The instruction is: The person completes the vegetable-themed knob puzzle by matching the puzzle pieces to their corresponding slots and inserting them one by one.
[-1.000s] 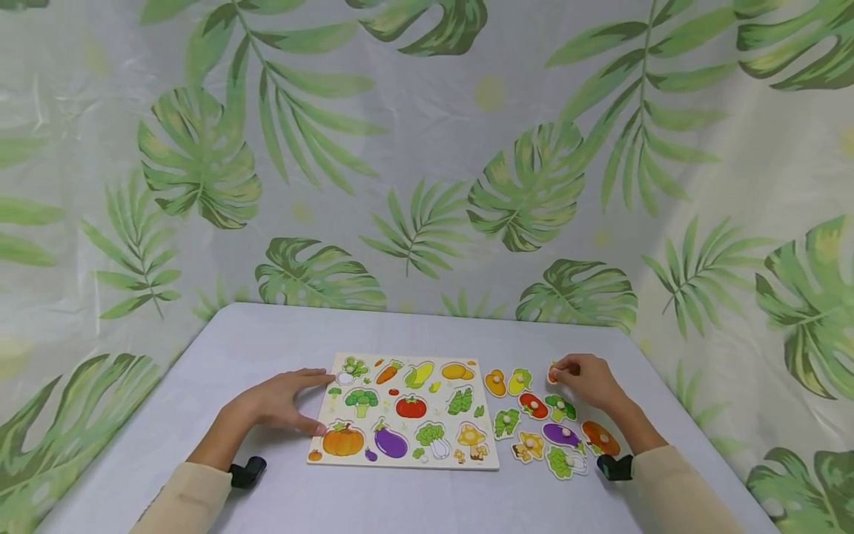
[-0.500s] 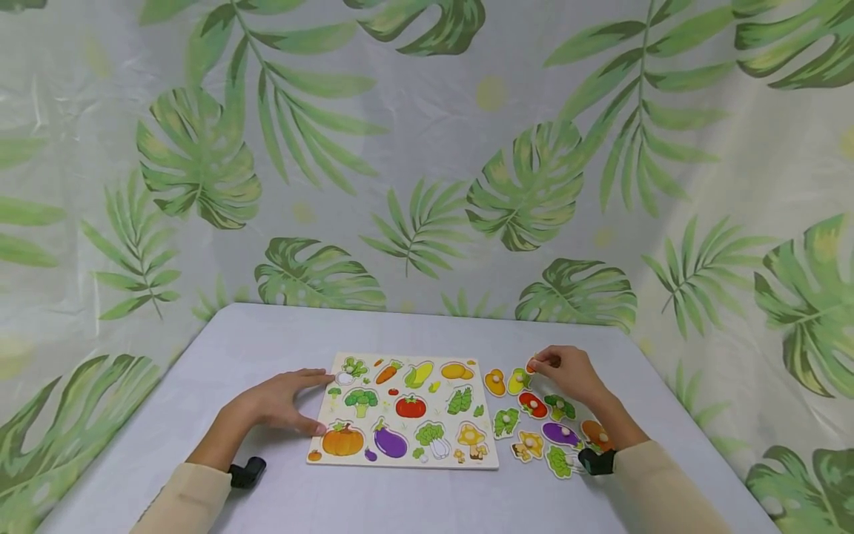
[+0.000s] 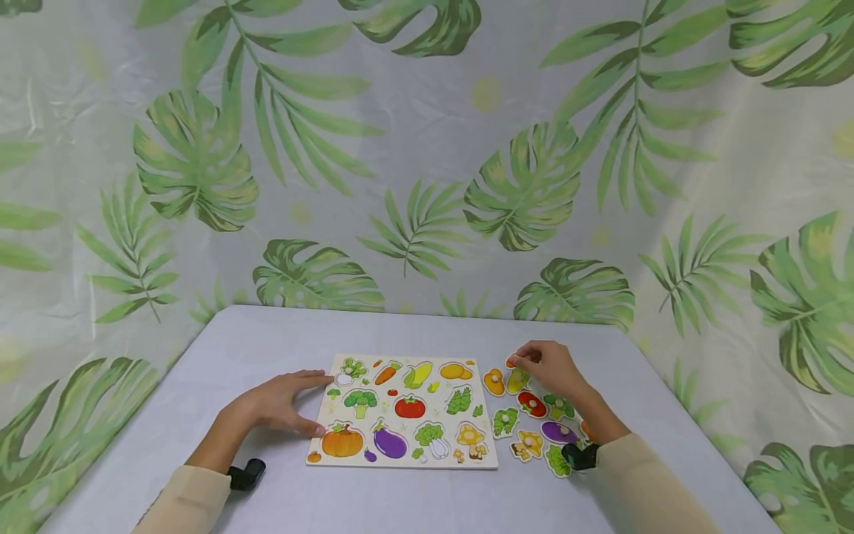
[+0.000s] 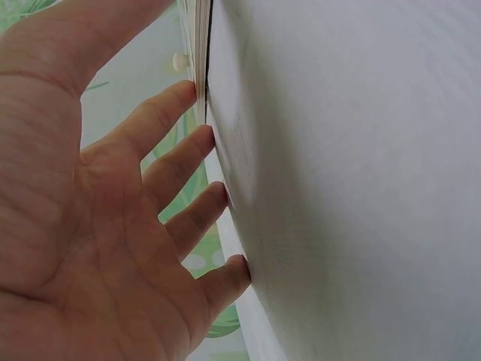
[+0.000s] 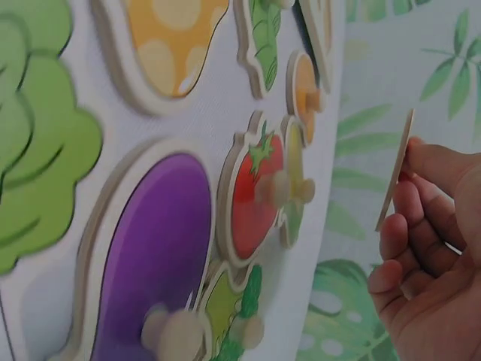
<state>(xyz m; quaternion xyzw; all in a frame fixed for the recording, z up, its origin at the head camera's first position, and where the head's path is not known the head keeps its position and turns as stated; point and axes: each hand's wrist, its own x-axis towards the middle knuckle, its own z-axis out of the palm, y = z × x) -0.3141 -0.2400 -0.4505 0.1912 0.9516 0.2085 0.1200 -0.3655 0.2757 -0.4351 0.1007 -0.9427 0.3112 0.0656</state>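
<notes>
A wooden vegetable puzzle board (image 3: 427, 426) lies flat on the table. My left hand (image 3: 283, 400) rests at its left edge, fingers spread, with index fingertip and thumb touching the border. In the left wrist view, a small round knob (image 4: 180, 62) stands up from the board. My right hand (image 3: 550, 367) is raised beyond the board's far right corner, pinching a small orange puzzle piece (image 3: 510, 363). The right wrist view shows this thin piece (image 5: 396, 173) edge-on between thumb and fingers, so its picture is hidden there. Below that hand lie the yellow corn (image 3: 517, 381) and orange potato (image 3: 494, 382) pieces.
Right of the board lie several knobbed pieces, among them a tomato (image 3: 531, 404), broccoli (image 3: 559, 405), eggplant (image 3: 557, 432), mushroom (image 3: 530, 443) and green leafy piece (image 3: 505, 422). The right forearm partly covers others. A leaf-patterned curtain (image 3: 427, 148) hangs behind the table.
My right hand has moved left and slightly away from me, carrying the orange puzzle piece from beyond the broccoli to above the corn and potato. My left hand has stayed at the board.
</notes>
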